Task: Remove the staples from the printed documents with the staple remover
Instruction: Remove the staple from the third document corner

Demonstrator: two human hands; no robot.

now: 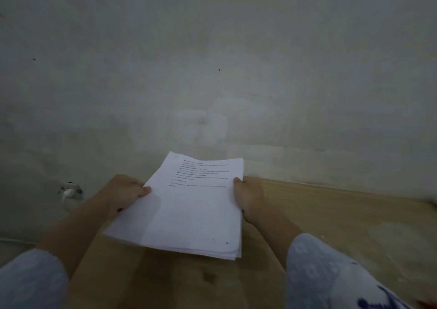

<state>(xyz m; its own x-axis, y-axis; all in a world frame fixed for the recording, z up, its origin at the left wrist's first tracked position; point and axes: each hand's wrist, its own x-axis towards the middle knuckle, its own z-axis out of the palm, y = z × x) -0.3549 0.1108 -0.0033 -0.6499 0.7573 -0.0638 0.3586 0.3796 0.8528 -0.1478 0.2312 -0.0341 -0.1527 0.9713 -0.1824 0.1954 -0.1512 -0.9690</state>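
Both hands hold one stack of printed documents [189, 204] above a pale wooden worktop [331, 214]. The left hand [125, 195] grips the stack's left edge, thumb lying on top of the uppermost sheet and the other fingers tucked beneath it. The right hand [248, 195] grips the right edge in the same way, its thumb tip showing on the paper near the far right side and the rest of its fingers hidden under the sheets.

The stack is tilted, its far edge raised toward the wall [212, 60] and its near edge lower, close to the worktop; whether that near edge touches the wood I cannot tell. Several sheets fan out slightly at the near right corner, so the layers show there. The top sheet carries a few lines of dark print in its far half (too blurred to read), while the near half is blank. A small dark speck [227, 243] sits near the near right corner of the top sheet; it may be a staple, but the view is too soft to be sure.

Both forearms are bare up to light blue patterned sleeves [314, 268]. The wall behind is grey and plain, and low on it at the left is a small fitting with something white [69, 191] hanging at it.
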